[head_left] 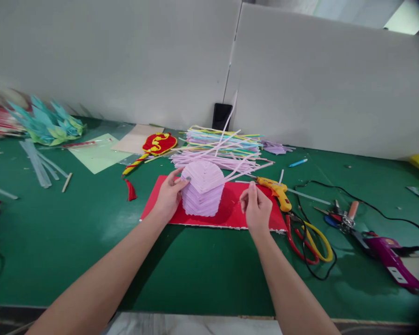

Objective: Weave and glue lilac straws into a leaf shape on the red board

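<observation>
My left hand grips the left edge of a lilac ribbed piece with a V-shaped pattern, thumb on its front face. It looks built from fuzzy stems laid side by side, and some loose lilac stems stick out past its upper right. Just to the right of it, over a red board, my right hand is closed, thumb pressed to the curled fingers. Whatever it may pinch is too small to make out. A yellow glue gun lies beside my right hand.
Behind the board lies a pile of coloured stems, with a black phone propped on the wall. At right are red-and-yellow-handled scissors, a purple corded tool and a black cable. A red-yellow ornament lies left.
</observation>
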The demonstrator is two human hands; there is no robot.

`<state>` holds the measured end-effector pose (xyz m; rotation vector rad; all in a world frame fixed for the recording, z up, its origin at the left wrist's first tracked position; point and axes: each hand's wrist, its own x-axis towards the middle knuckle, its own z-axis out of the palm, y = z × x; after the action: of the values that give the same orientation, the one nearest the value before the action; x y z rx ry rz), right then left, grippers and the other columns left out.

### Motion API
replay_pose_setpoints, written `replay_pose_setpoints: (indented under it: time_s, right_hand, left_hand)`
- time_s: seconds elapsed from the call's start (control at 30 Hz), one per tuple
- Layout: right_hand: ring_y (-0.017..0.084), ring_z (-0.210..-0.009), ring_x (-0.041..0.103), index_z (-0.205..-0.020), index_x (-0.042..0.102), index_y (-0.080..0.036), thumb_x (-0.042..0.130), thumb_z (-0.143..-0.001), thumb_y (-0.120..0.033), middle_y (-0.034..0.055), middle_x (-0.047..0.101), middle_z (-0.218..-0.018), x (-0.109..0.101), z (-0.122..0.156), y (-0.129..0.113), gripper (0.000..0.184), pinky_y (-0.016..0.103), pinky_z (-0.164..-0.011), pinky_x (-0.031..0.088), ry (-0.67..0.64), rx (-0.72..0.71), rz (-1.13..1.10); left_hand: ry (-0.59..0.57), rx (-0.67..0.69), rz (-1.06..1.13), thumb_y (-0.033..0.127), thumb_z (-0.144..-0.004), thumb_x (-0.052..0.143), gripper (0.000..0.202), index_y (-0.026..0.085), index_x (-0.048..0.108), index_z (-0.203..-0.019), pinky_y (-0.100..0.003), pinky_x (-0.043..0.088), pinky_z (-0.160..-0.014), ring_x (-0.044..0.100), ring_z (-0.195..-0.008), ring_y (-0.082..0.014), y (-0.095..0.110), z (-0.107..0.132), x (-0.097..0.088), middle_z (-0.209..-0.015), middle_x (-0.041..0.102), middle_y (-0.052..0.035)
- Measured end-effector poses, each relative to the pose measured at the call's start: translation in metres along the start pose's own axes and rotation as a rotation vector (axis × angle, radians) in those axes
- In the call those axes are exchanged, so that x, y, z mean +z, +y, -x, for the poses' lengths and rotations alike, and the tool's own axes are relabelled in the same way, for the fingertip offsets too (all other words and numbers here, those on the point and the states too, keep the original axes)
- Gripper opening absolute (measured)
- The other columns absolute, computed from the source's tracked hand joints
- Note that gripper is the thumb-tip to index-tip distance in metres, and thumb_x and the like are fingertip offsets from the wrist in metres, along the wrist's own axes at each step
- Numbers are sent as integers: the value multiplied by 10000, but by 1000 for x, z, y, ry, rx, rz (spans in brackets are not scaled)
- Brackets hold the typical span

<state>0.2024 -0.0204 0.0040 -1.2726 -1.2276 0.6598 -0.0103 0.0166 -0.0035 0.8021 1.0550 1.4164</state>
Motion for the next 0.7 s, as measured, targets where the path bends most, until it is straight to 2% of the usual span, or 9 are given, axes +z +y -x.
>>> replay_pose_setpoints:
  time_s: [0.13, 0.27, 0.37, 0.47, 0.6, 0.7]
  right_hand:
    - [96, -415, 491, -725, 592, -182, 451, -832, -649, -18, 544, -547, 9, -3, 10, 499, 205, -369, 368, -204, 229, -75]
    - [109, -395, 472, -652, 517, -200, 517, -797, -620, -44, 489, -475, 16, -4, 17, 443, 218, -368, 388, -297, 274, -125]
    - [120, -532, 528, -677, 555, -197, 578, -783, -537, -38, 531, -560, 16, -5, 17, 357, 227, -509, 452, -277, 233, -119]
    - [138, -703, 551, -739, 601, -187, 578, -789, -500, -15, 588, -701, 15, -7, 17, 318, 238, -659, 462, -243, 201, -121]
    - [144, -692, 538, -755, 601, -184, 569, -791, -509, -12, 580, -698, 14, -7, 17, 328, 243, -636, 452, -228, 211, -123]
    - [145, -661, 540, -757, 601, -186, 577, -779, -524, -3, 587, -698, 16, -5, 15, 340, 243, -595, 459, -231, 222, -121]
  left_hand:
    - [-27, 4, -25, 310, -592, 761, 640, 187, 544, -1181, -352, 514, -815, 675, -868, -219, -3, -1, 0, -895, 713, -42]
    - [-60, -49, 0, 314, -546, 808, 615, 179, 597, -1108, -361, 508, -853, 674, -902, -233, -8, 1, 4, -927, 723, -56]
    - [-134, -109, 25, 330, -548, 826, 521, 161, 651, -1008, -373, 499, -884, 666, -952, -257, -13, 3, 6, -990, 723, -85]
    - [-220, -171, 22, 342, -567, 831, 458, 163, 680, -960, -378, 494, -900, 659, -981, -264, -18, 6, 6, -1017, 722, -93]
    - [-244, -221, 36, 355, -593, 827, 445, 177, 688, -975, -381, 500, -899, 665, -974, -257, -22, 8, 5, -1032, 723, -90]
    - [-248, -208, -29, 389, -576, 835, 474, 158, 695, -965, -401, 504, -898, 663, -979, -277, -25, 8, 4, -1025, 724, -110]
